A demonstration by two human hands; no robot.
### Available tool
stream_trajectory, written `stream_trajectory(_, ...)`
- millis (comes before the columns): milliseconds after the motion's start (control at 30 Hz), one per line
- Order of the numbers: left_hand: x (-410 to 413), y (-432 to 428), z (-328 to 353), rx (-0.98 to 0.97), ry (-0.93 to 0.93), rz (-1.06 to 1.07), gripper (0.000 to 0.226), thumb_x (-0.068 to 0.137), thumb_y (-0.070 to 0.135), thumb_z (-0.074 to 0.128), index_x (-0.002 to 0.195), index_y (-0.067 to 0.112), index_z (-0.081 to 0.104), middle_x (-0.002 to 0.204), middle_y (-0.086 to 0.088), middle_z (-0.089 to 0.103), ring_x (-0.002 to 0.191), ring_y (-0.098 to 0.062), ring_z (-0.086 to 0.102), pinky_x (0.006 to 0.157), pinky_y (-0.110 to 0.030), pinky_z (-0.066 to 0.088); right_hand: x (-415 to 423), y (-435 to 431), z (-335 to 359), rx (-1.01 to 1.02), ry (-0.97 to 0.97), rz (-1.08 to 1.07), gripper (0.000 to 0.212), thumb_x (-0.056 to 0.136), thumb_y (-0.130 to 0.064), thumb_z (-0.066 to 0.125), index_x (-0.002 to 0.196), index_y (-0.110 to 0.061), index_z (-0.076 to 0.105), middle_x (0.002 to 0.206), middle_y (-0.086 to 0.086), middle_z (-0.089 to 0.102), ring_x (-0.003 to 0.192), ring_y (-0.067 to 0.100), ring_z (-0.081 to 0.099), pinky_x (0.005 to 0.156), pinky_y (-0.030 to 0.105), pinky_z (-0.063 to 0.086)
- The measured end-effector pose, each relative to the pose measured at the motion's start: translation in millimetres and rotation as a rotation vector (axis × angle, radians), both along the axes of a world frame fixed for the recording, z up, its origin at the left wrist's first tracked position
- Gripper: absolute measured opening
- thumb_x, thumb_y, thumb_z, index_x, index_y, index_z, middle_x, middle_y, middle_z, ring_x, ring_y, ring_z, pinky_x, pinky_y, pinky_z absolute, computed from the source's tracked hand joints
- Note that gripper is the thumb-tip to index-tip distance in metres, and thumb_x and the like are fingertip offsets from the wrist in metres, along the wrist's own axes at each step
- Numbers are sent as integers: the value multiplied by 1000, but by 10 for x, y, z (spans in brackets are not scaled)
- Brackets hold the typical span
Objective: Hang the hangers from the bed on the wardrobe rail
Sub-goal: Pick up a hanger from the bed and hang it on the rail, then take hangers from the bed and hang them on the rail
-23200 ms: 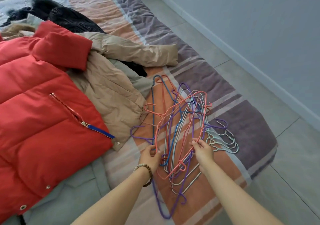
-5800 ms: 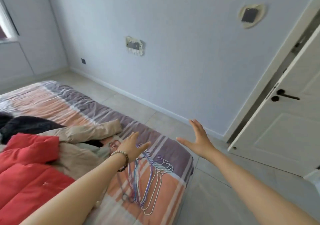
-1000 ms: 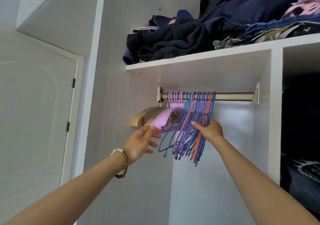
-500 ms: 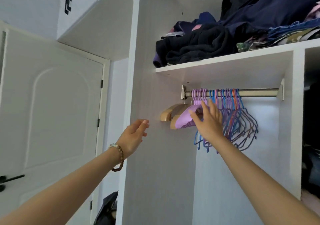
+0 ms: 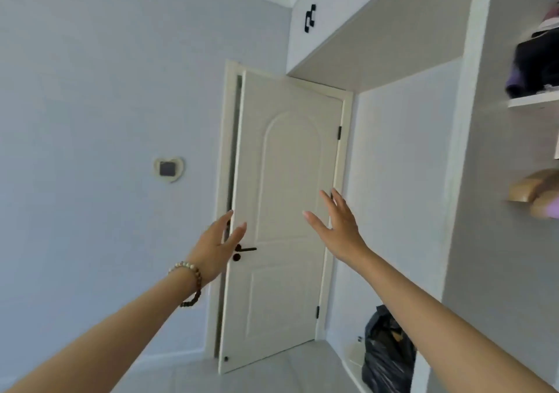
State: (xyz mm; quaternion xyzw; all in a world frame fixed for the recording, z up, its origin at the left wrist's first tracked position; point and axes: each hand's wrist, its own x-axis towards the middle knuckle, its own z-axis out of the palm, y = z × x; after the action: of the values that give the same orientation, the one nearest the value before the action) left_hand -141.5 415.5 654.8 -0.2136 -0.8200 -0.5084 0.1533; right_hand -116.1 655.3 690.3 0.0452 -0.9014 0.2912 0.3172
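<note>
View: looks up toward a room corner, with a white door (image 5: 287, 211) in the centre and the wardrobe (image 5: 490, 241) at right.
Left hand (image 5: 216, 244): raised, fingers straight and slightly spread, holding nothing. It shows in front of the door's latch edge, just above the black door handle (image 5: 245, 249). Cannot tell whether it touches the door.
Bead bracelet (image 5: 193, 274): on the left wrist.
Right hand (image 5: 338, 229): raised, fingers spread, holding nothing. It shows in front of the door's hinge side.
Hangers (image 5: 529, 190): at the right frame edge only, below the wardrobe shelf (image 5: 532, 101) — blurred tan wooden ends and a lilac sliver, well apart from both hands.
Rail: out of frame.
Shelf load: dark folded clothes (image 5: 535, 60), blurred.
Floor: black plastic bag (image 5: 387, 359) at the wardrobe foot, right of the door.
Wall: heart-shaped plate (image 5: 168, 169), left of the door.
</note>
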Motion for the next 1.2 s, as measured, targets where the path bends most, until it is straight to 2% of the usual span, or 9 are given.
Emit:
stream_trajectory(267, 37, -2114, -1080, -190, -208, 409, 71, 90, 59, 33, 148, 23, 14, 155, 4, 19, 143, -17, 16, 117, -40, 19, -723, -2078, -1071, 45, -249, 365, 74, 89, -58, 45, 150, -29, 15, 159, -10, 0, 146, 10, 0, 120, 41, 8)
stream_trajectory(467, 147, -2992, -2221, -226, -472, 643, 75, 89, 59, 38, 148, 18, 16, 153, -5, 24, 139, -25, 27, 113, -43, 27, -1056, -3192, -2241, 92, -485, 567, 78, 88, -59, 47, 150, -29, 10, 159, -9, -2, 146, 10, -1, 120, 41, 8)
stream_trajectory(567, 212, -3263, -2917, -209, -618, 720, 78, 88, 59, 41, 147, 14, 20, 151, -9, 29, 137, -27, 32, 112, -40, 28, -1181, -3606, -2967, 92, -617, 658, 79, 88, -55, 50, 150, -27, 11, 159, -7, -1, 146, 11, -1, 120, 39, 8)
stream_trajectory(700, 300, -3512, -3896, -175, -844, 842, 82, 84, 68, 35, 144, 14, 26, 145, -11, 40, 130, -30, 41, 108, -44, 34, -1330, -3989, -3963, 82, -817, 727, 82, 87, -52, 54, 151, -22, 12, 159, -4, 0, 146, 13, 1, 117, 34, 8)
stream_trajectory(767, 356, -3571, -4327, -162, -945, 875, 79, 87, 65, 34, 144, 11, 26, 150, -10, 32, 134, -30, 36, 110, -41, 30, -1366, -4114, -4452, 76, -927, 757, 80, 88, -50, 55, 150, -22, 13, 159, -3, 2, 146, 14, 5, 116, 34, 12)
stream_trajectory(833, 405, -3609, -4775, -120, -1046, 913, 72, 92, 56, 35, 144, 7, 24, 151, -10, 29, 137, -27, 32, 111, -36, 28, -1383, -4220, -4958, 42, -1037, 780, 79, 88, -46, 57, 150, -21, 16, 158, 0, 9, 145, 16, 11, 115, 34, 15)
stream_trajectory(967, 515, -3607, -5617, 81, -1199, 997, 73, 93, 54, 36, 147, 7, 18, 152, -10, 26, 139, -24, 29, 112, -33, 25, -1336, -4374, -5910, -64, -1264, 748, 75, 85, -41, 64, 146, -18, 28, 149, 5, 35, 135, 18, 36, 109, 30, 30)
stream_trajectory(1200, 550, -3553, -6685, 494, -1310, 1109, 63, 97, 46, 29, 146, 8, 21, 153, -8, 25, 139, -24, 29, 110, -35, 24, -1226, -4649, -7177, -213, -1524, 698, 63, 89, -26, 62, 142, -7, 34, 145, 9, 42, 131, 21, 43, 99, 24, 33)
